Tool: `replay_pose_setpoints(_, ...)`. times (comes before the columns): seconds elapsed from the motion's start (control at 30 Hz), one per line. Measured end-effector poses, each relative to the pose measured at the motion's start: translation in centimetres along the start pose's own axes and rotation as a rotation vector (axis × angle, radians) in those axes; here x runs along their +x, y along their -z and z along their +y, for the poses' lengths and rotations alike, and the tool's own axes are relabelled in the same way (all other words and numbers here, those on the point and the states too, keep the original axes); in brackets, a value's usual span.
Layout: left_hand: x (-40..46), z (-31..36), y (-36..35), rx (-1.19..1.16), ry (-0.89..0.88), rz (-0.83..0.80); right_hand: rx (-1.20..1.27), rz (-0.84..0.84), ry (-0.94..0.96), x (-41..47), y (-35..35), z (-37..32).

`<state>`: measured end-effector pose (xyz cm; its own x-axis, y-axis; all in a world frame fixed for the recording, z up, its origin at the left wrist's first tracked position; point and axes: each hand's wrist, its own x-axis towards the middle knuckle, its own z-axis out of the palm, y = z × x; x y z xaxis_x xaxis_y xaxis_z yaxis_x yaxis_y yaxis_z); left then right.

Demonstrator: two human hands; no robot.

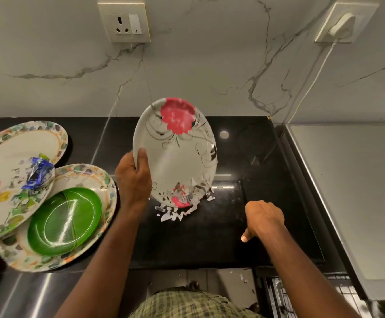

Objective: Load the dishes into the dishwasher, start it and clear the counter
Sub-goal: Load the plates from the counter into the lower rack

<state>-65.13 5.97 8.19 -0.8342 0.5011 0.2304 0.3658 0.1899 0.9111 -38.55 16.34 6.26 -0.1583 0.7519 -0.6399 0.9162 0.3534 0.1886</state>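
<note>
Tilted flowered plate (175,154) gripped in left hand (133,177), curled empty right hand (263,220) just beside

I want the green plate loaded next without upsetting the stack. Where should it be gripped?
Probably take the green plate by its near-right rim, coming from the front right. Its upper left is tucked under the leaf-pattern plate carrying wrappers, so that side is blocked, while the right rim lies bare in the larger patterned plate.
</note>
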Motion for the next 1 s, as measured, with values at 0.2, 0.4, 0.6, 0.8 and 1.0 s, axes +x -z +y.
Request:
replay_pose_setpoints(0.2, 0.2, 2.8, 0.8, 0.178, -0.657, 0.055, 0.012, 0.016, 0.006, 0.2, -0.1, 0.1)
replay_pose_setpoints(0.4, -0.1, 2.6, 0.6, 0.242, -0.8, 0.013, 0.014, 0.004, -0.001, 0.2, 0.0, 0.1)
replay_pose_setpoints(0.6, -0.5, 2.9, 0.9, 0.092, -0.595, 0.219, 0.01, 0.007, 0.003, 0.1, 0.0, 0.0)
replay_pose_setpoints(0.8, -1.1, 3.8, 0.6, -0.392, 0.013, 0.292, 0.006, 0.022, -0.008, -0.3, 0.1, 0.1)
replay_pose_setpoints(1.0, -2.7, 3.9, 0.1, -0.751, 0.484, 0.263, 0.022, 0.021, 0.003, -0.9, 0.1, 0.1)
